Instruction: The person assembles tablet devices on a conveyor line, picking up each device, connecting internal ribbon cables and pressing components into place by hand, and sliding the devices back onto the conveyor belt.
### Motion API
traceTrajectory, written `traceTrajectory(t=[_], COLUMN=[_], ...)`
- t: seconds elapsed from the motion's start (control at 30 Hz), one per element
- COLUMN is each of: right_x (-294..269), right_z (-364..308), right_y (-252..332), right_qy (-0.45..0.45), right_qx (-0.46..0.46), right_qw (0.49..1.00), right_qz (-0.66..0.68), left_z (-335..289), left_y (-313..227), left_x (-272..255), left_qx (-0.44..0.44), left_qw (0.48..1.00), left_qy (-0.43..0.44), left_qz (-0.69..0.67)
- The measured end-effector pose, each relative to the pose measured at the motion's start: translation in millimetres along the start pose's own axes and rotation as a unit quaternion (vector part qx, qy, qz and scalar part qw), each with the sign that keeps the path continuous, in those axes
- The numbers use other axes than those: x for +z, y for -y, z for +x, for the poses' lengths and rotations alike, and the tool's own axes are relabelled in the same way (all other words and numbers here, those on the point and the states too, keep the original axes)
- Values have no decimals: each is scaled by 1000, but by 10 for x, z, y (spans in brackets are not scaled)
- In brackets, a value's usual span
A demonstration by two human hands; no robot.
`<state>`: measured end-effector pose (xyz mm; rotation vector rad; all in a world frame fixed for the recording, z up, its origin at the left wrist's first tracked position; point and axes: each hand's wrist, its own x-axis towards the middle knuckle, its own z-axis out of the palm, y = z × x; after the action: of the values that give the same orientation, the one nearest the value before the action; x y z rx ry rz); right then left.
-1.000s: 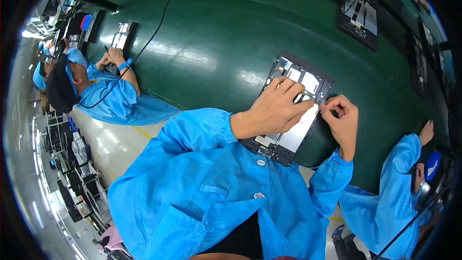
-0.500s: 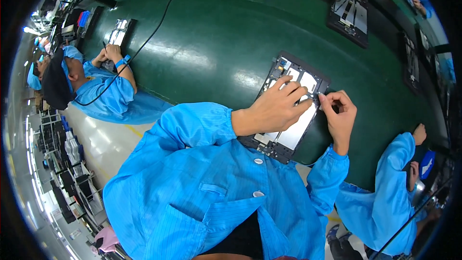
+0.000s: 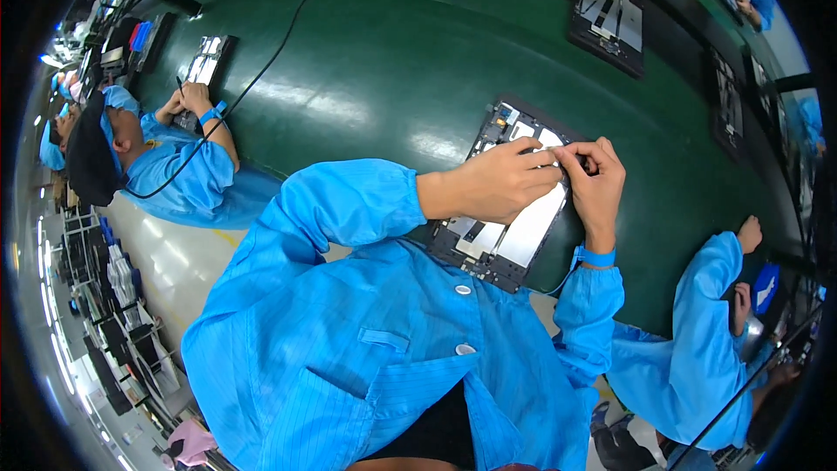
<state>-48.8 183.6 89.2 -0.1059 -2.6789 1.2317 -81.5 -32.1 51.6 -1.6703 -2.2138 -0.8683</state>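
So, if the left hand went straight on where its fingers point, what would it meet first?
Probably the right hand, its fingertips close to those of the left hand over the device; whether they touch is hard to tell.

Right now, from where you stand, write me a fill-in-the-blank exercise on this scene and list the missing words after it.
1. The left hand and right hand are close together over an opened device with a ____ frame.
2. The table has a ____ surface.
3. A wristband circles the camera wearer's own ____ wrist.
4. The wearer's coat is ____.

Missing words: black; green; right; blue.
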Motion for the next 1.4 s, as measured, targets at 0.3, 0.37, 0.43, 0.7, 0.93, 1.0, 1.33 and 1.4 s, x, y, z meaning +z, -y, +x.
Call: traceTrajectory(t=[0.3, 0.37, 0.43, 0.7, 0.93, 1.0, 1.33, 1.4], right_x=[-336, -364, -383, -376, -352, -323, -363, -345], right_z=[-41, -46, -20, 5, 64, 54, 65, 63], right_y=[2, 118, 100, 55, 95, 91, -3, -6], right_qy=[153, 225, 251, 266, 270, 254, 287, 279], right_qx=[125, 202, 202, 235, 270, 298, 263, 257], right_qw=[970, 942, 935, 907, 897, 889, 880, 883], right_qz=[144, 148, 145, 227, 224, 238, 272, 278], left_z=[64, 74, 80, 87, 79, 76, 58, 55], left_y=[102, 117, 127, 131, 128, 125, 126, 141], left_x=[-28, -20, -12, -5, 11, 11, 23, 10], left_qx=[32, 32, 33, 28, 17, 17, 12, 13], left_qw=[998, 998, 997, 995, 995, 995, 995, 994], left_qy=[-49, -58, -66, -88, -92, -90, -95, -98], left_qz=[9, 1, -7, -33, -30, -45, -35, -36])
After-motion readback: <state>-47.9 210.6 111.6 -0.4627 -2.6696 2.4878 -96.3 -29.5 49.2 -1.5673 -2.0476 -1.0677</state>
